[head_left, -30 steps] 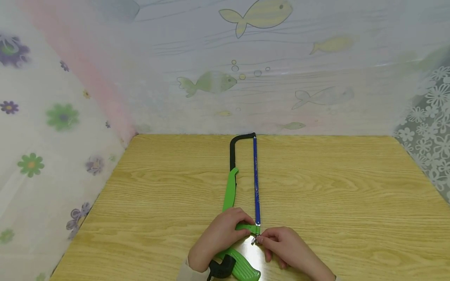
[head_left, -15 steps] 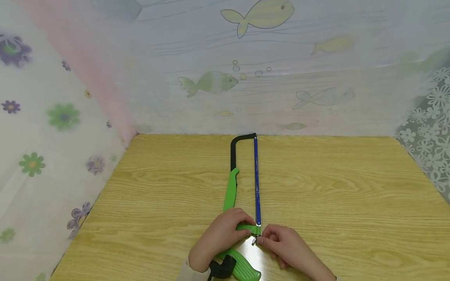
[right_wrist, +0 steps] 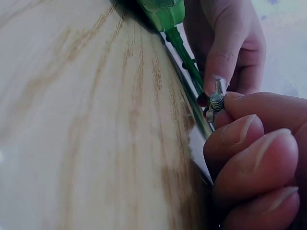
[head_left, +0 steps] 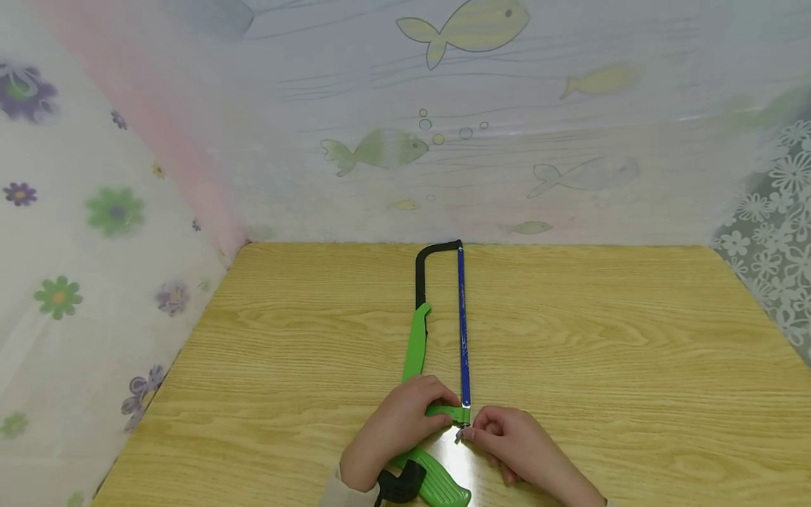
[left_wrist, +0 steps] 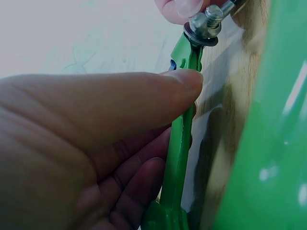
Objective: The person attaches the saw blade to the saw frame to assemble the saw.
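A hacksaw lies on the wooden table, its green and black frame (head_left: 415,343) to the left of its blue blade (head_left: 464,327). My left hand (head_left: 402,426) pinches the short green arm (left_wrist: 178,158) of the frame between thumb and fingers, close to the blade's near end. At the end of that arm, a silver wing nut (right_wrist: 217,99) sits on a threaded bolt. The thumb and index finger of my right hand (head_left: 516,442) pinch this wing nut. The ribbed green handle (head_left: 443,482) is partly covered by my left wrist.
A black strap or mount (head_left: 402,482) shows by my left wrist, over the saw handle. The table (head_left: 621,324) meets a fish-patterned sheet (head_left: 380,190) at the back. A flowered sheet (head_left: 127,274) borders it on the left.
The wing nut has turned, so its wings point a different way. My right fingers have shifted slightly around it. The left hand and the saw stay in place.
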Demonstrator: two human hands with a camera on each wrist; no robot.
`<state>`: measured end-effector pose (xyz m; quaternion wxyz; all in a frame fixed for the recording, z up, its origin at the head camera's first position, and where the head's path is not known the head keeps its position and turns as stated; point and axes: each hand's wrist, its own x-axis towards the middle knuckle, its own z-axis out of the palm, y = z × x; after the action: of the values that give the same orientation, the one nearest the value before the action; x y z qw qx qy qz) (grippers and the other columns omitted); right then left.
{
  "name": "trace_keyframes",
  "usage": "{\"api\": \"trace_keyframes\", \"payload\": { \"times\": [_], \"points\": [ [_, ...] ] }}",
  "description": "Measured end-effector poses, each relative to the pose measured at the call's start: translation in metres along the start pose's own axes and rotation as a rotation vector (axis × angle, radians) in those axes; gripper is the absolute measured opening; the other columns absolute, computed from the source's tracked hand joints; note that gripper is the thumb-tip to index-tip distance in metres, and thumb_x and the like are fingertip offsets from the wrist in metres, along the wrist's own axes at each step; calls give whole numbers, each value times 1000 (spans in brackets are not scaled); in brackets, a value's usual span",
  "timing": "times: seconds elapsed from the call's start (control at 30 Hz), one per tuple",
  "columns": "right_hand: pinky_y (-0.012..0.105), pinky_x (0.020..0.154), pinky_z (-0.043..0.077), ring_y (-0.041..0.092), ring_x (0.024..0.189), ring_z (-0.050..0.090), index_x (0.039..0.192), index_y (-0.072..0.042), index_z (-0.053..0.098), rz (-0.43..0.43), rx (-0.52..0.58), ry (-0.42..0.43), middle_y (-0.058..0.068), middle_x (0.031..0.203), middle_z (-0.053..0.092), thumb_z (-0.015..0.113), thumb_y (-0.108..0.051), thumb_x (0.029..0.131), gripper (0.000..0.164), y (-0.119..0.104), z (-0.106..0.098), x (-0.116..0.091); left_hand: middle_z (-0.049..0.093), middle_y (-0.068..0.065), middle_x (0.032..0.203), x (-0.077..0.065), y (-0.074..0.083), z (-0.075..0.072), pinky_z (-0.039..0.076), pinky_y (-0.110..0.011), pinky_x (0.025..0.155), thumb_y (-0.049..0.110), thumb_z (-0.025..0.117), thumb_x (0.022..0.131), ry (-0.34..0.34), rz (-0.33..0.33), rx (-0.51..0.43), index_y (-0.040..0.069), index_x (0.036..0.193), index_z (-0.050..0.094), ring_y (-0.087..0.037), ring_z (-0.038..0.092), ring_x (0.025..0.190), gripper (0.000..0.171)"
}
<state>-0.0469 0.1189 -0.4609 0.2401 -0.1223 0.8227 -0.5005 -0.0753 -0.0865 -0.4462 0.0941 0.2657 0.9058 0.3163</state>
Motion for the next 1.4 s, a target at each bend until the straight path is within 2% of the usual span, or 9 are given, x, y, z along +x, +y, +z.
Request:
{"api": "trace_keyframes", "payload": {
  "times": [0.67, 1.4],
  "points": [
    [27, 29, 34, 8, 32, 39, 76, -16, 59, 31, 9, -25, -2, 55, 55, 54, -46, 84, 32, 0, 0, 0, 56, 16, 91, 0, 1, 0, 41, -20, 80, 21, 65, 81, 19, 20, 10, 24, 96, 66, -2, 50, 89, 15],
    [27, 29, 32, 9, 33, 38, 76, -18, 63, 37, 19, -45, -2, 57, 56, 50, -48, 86, 34, -1, -2, 1, 56, 16, 91, 0, 0, 0, 42, -22, 81, 21, 65, 81, 12, 21, 6, 24, 96, 66, -3, 50, 90, 16]
  ]
}}
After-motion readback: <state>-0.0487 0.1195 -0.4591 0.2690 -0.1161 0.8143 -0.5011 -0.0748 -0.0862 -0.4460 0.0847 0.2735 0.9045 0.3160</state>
